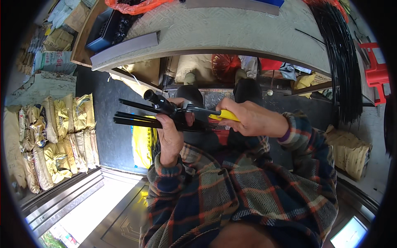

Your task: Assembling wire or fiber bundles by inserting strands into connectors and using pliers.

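My left hand [170,134] is wrapped round a black assembly with several long black rods [136,120] sticking out to the left. A black cylindrical end piece [156,100] with a hollow tip rises at its upper left. My right hand [254,119] is closed round the yellow handles of a pair of pliers [228,115]. The pliers' dark metal head reaches left to the assembly, next to my left fingers. Whether its jaws bite on anything is too small to tell. Both hands are above my lap, before the table edge.
Ahead stands a pale worktable [231,31] with a grey metal strip [128,47] and a blue bin [103,31]. A bundle of long black rods [337,62] hangs over its right end, beside a red plastic piece [375,70]. Brown sacks [62,157] are stacked at left.
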Demonstrator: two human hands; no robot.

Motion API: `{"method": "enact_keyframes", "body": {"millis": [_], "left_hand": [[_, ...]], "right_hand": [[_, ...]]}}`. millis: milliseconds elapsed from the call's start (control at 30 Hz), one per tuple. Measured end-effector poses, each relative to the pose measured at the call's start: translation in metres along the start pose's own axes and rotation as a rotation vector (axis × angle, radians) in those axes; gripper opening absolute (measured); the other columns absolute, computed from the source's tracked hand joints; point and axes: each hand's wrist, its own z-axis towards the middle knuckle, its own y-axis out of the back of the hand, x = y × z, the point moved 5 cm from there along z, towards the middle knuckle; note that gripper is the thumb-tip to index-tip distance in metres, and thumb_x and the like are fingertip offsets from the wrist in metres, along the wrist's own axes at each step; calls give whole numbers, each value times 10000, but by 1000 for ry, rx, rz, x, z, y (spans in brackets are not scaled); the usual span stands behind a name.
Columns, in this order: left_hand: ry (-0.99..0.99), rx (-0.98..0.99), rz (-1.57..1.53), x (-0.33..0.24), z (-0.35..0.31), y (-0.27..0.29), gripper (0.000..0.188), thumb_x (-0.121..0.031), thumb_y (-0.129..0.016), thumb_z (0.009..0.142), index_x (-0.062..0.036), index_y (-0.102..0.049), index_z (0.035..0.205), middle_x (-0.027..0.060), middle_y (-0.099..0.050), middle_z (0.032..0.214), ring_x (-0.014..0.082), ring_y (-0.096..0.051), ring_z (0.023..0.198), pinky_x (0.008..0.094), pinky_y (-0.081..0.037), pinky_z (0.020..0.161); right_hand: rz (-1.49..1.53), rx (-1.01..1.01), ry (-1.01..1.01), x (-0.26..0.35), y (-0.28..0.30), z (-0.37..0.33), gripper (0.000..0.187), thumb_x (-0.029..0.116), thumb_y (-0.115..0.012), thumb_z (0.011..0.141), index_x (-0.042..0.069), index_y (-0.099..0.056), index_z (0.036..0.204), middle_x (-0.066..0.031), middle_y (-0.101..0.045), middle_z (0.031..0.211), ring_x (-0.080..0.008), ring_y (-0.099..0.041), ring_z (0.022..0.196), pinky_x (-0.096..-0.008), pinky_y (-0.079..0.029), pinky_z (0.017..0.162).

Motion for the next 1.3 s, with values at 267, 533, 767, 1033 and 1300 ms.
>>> {"method": "enact_keyframes", "body": {"millis": [267, 533, 767, 1033, 1300], "left_hand": [[30, 11, -234, 1, 1, 0, 624, -664, -299, 806, -65, -451, 891, 54, -441, 627, 168, -425, 599, 317, -376, 633], [28, -6, -188, 2, -3, -2, 673, -655, -325, 817, -8, -479, 918, 57, -481, 690, 149, -454, 655, 269, -381, 633], [24, -216, 218, 6, 0, 4, 699, -662, -262, 836, -12, -475, 977, 81, -501, 682, 171, -475, 616, 286, -416, 590], [-7, -312, -190, 39, 15, 5, 638, -552, -196, 907, 2, -499, 1002, 56, -435, 621, 161, -424, 581, 298, -378, 612], [64, -236, -96, 63, 15, 6, 594, -500, -276, 919, 45, -496, 1001, 77, -469, 655, 170, -458, 604, 297, -403, 614]], "right_hand": [[498, 185, -62, -15, 5, 7, 198, 133, -504, 884, 21, -385, 995, -77, -590, 726, -138, -584, 544, -250, -441, 509], [152, 92, 24, -10, 11, 2, 265, 164, -550, 856, 73, -377, 1035, -141, -552, 683, -336, -523, 524, -375, -346, 457], [-61, -104, 33, -30, -16, -1, 270, 157, -568, 838, 78, -391, 1025, -149, -538, 693, -332, -566, 629, -370, -400, 495], [195, -789, -13, -70, 101, 40, 109, 98, -667, 748, 12, -601, 747, -34, -624, 761, -103, -572, 741, -254, -459, 694], [-563, -925, -475, -93, 238, 175, 276, 276, -634, 762, 30, -641, 886, -151, -609, 857, -292, -611, 802, -376, -475, 715]]}}
